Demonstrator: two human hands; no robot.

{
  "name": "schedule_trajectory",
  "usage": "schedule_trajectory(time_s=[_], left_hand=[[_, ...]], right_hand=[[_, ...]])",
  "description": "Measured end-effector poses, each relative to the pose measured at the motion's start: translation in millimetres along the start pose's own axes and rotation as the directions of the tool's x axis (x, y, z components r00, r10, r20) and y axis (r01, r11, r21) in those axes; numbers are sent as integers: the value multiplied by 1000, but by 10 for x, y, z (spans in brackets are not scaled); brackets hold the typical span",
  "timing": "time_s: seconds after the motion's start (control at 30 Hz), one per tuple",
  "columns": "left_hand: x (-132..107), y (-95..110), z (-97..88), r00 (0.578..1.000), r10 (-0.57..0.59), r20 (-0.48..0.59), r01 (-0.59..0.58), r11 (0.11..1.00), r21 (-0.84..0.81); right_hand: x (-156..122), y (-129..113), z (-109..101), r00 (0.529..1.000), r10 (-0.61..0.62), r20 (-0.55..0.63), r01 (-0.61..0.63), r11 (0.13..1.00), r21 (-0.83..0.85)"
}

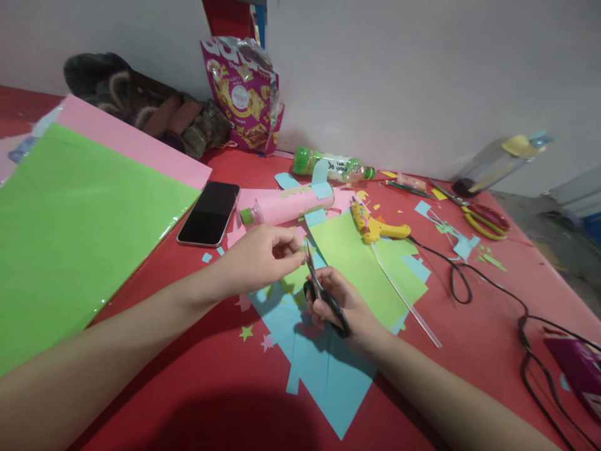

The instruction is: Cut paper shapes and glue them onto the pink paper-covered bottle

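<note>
My right hand (pixel 335 297) grips a pair of black-handled scissors (pixel 315 275), its narrow blades pointing up and away from me. Close to the blade tips, my left hand (pixel 267 250) has thumb and fingers pinched together; what they hold is too small to make out. Under both hands lie a blue paper sheet (pixel 328 382) and a light green paper sheet (pixel 350 257). A green paper star (pixel 246 332) and a pink paper star (pixel 267 342) rest on the red table. Just beyond my left hand lies a bottle wrapped in pink paper (pixel 288 205).
A yellow glue gun (pixel 373 225) with a long clear stick trails a black cable (pixel 493 285). Left are a phone (pixel 210 214) and large green sheets (pixel 89 232). Behind stand a snack bag (pixel 244 94) and a lying bottle (pixel 328 165). Red-and-yellow-handled scissors (pixel 483 219) lie right.
</note>
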State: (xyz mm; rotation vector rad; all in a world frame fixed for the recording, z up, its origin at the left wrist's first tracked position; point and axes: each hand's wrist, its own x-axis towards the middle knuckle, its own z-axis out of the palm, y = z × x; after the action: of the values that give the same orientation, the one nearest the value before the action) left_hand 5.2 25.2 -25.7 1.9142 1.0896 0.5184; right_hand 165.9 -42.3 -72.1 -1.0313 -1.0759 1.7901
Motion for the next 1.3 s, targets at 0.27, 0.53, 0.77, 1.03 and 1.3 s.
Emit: schedule_trajectory(time_s=[0.27, 0.53, 0.77, 1.03, 1.3], left_hand=[[2, 11, 3, 1000, -9, 18, 10, 1000, -29], [-4, 22, 4, 999, -30, 32, 32, 998, -59], [-3, 16, -9, 997, -58, 55, 63, 994, -91], [-11, 42, -31, 994, -97, 58, 103, 989, -107], [-11, 42, -22, 991, -124, 53, 131, 978, -161]], right_hand=[[9, 1, 25, 1000, 12, -4, -12, 1000, 29], [7, -7, 13, 1000, 8, 11, -8, 1000, 7], [9, -15, 18, 1000, 4, -8, -4, 1000, -16], [24, 11, 3, 1000, -2, -18, 3, 1000, 21], [22, 30, -1, 999, 38, -1, -38, 995, 89]])
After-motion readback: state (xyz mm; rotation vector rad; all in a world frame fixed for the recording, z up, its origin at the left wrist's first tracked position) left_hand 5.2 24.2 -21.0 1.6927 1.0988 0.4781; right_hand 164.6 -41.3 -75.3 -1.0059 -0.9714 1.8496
